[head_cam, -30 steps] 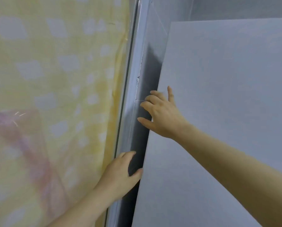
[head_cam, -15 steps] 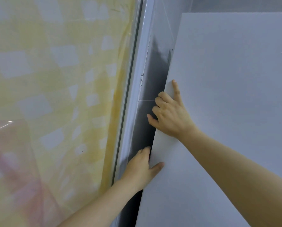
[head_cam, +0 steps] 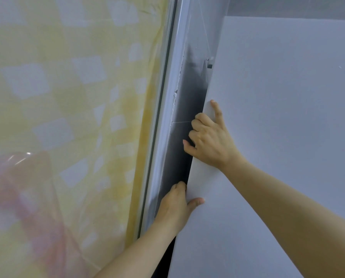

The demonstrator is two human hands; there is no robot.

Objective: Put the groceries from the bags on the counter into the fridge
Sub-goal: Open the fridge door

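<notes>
- Forearms come in from the bottom edge, one at 6 o'clock and one at 4 o'clock, and both reach to the middle of the view.
- Left hand (head_cam: 175, 207), just below centre toward 6 o'clock, grips the left edge of the fridge door (head_cam: 278, 137). Its thumb presses flat on the front face, and its fingers go round behind the edge, out of sight.
- Right hand (head_cam: 211, 141), at centre and just toward 12 o'clock from the left one, holds the same edge. Most of its fingers are curled round the edge, and one finger lies straight up along the front face.
- Fridge door is a plain pale panel that fills the view from 12 o'clock round to 5 o'clock. Whether it stands ajar cannot be told.
- Small dark fitting (head_cam: 209, 64) sits at the door's edge toward 12 o'clock from the hands.
- Dark gap (head_cam: 179, 157) runs alongside the door's edge at its 9 o'clock side, between the door and a pale frame strip (head_cam: 163, 117).
- Yellow checked curtain (head_cam: 67, 97) covers everything from 8 to 11 o'clock, touching the frame strip.
- Pinkish translucent sheet (head_cam: 17, 197) blurs the 8 o'clock corner; what it is cannot be told.
- Grey wall (head_cam: 207, 27) shows beyond the door's top at 12 o'clock.
</notes>
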